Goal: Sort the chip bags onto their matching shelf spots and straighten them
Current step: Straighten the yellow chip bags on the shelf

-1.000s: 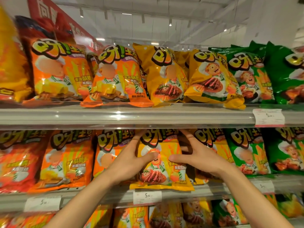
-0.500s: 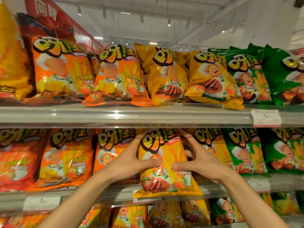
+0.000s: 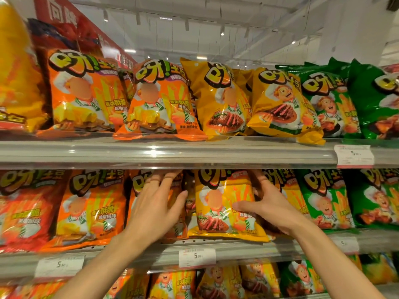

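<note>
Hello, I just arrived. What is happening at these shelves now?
A person is tidying chip bags on the middle shelf. The right hand grips the right edge of a yellow chip bag standing among the yellow ones. The left hand is spread open over the orange chip bag beside it. Orange, yellow and green bags fill the shelves.

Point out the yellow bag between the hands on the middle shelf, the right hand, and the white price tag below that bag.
yellow bag (image 3: 224,203), head view, middle of its front face.
right hand (image 3: 269,209), head view, back of the hand.
white price tag (image 3: 197,257), head view, centre of the label.
</note>
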A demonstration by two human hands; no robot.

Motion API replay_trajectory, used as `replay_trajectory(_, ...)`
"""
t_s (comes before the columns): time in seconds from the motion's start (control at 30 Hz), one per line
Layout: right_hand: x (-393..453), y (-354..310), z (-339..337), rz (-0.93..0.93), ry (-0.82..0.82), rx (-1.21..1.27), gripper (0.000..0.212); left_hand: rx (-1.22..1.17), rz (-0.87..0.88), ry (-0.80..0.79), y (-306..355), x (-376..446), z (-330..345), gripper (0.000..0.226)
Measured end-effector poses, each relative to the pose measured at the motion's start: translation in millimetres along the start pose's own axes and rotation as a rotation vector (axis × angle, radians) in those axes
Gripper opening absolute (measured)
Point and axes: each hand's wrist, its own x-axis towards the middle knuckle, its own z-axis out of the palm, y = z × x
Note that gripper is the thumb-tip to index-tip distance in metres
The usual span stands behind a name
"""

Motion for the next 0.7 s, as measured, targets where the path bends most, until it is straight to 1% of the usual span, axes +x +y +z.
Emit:
replay_trajectory(0.07, 5, 1, 7, 0.006, 0.032, -0.092, 0.105, 0.216, 0.046, 0.046, -16, -2, 5, 0.047)
replay_trajectory(0.1, 6, 2, 10, 0.008, 0.032, -0.132, 0.106, 0.286, 0.042, 0.031, -22, -2, 9, 0.049)
replay_trajectory(0.17, 10, 1, 19, 0.013, 0.012, -0.244, 0.102, 0.352, 0.043, -0.015, -35, -4, 17, 0.052)
replay_trajectory(0.27, 8, -1, 32, -0.006, 0.026, -0.469, 0.091, 0.369, 0.063, -0.081, -49, -8, 27, 0.056)
replay_trajectory(0.37, 3, -5, 49, -0.050, 0.158, -0.767, 0.075, 0.365, 0.073, -0.081, -53, -7, 31, 0.058)
replay_trajectory(0.43, 1, -6, 63, -0.118, 0.190, -0.914, 0.071, 0.362, 0.080, -0.070, -54, -7, 33, 0.057)
replay_trajectory(0.53, 9, 2, 81, -0.171, 0.179, -0.981, 0.070, 0.360, 0.075, -0.075, -54, -7, 33, 0.059)
replay_trajectory(0.7, 23, 7, 101, -0.150, 0.232, -1.044, 0.071, 0.371, 0.079, -0.071, -56, -7, 34, 0.061)
